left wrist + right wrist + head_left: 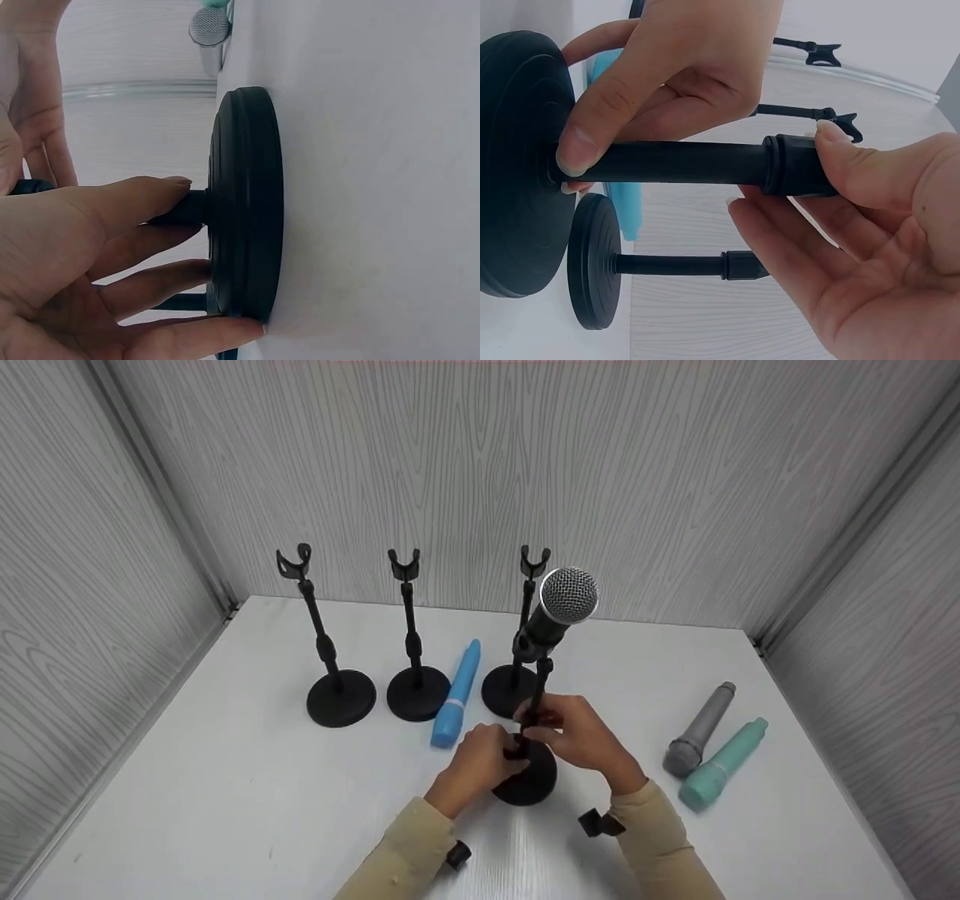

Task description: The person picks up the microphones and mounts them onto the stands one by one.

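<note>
Black stand [529, 787] with two hands on it, one low and one higher.
Left of the hands, a bare stand [341, 709] and a second bare stand [412, 701] are on the white surface [225, 780], then a blue microphone [458, 697] lies near the left hand [480, 757]. That hand pinches the pole [675, 163] down low, right by the round foot [259, 202]; a firm hold there should stop wobbles. A microphone with a silver top [570, 595] leans in the holder above both hands, and a third bare stand [499, 686] is just behind. The right hand [581, 731] pinches the thick collar [799, 165] higher on the pole. It's best to be gentle there and keep the pole straight, because the top looks heavy. Right of that hand lie a grey microphone [707, 720] and a green microphone [726, 765].
</note>
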The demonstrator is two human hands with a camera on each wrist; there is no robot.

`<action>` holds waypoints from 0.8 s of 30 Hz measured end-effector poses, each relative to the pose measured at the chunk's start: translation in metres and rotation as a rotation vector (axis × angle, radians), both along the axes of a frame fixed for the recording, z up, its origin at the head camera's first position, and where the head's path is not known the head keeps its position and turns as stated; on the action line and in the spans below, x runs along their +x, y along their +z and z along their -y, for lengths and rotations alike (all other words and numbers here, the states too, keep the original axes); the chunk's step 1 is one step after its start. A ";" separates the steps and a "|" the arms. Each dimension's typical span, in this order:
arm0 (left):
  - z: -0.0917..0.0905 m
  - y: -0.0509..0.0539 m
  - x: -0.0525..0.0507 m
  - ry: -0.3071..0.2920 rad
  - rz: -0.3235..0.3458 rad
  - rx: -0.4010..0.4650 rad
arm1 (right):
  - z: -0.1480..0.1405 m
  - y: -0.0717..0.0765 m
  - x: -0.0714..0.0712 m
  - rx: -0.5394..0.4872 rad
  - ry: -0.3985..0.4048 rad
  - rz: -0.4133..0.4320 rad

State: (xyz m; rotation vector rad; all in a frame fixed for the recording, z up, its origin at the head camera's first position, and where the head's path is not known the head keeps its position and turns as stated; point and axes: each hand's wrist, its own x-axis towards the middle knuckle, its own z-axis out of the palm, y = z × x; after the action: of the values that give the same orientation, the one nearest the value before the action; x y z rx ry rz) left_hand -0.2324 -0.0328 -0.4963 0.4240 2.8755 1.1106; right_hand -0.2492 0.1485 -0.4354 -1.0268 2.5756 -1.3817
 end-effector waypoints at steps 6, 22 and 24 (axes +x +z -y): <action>0.001 -0.001 0.001 -0.002 -0.018 -0.002 | 0.001 0.005 0.003 0.010 -0.045 -0.045; 0.000 -0.002 0.003 -0.014 -0.049 -0.007 | 0.010 0.009 0.014 0.009 -0.277 -0.192; 0.000 -0.001 0.002 -0.015 -0.047 -0.006 | 0.010 0.011 0.013 0.002 -0.272 -0.177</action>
State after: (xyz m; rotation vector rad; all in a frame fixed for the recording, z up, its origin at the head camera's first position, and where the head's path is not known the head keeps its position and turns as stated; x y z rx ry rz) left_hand -0.2302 -0.0330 -0.4972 0.4769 2.9096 1.1039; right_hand -0.2357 0.1389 -0.4248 -0.8593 2.9376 -1.3980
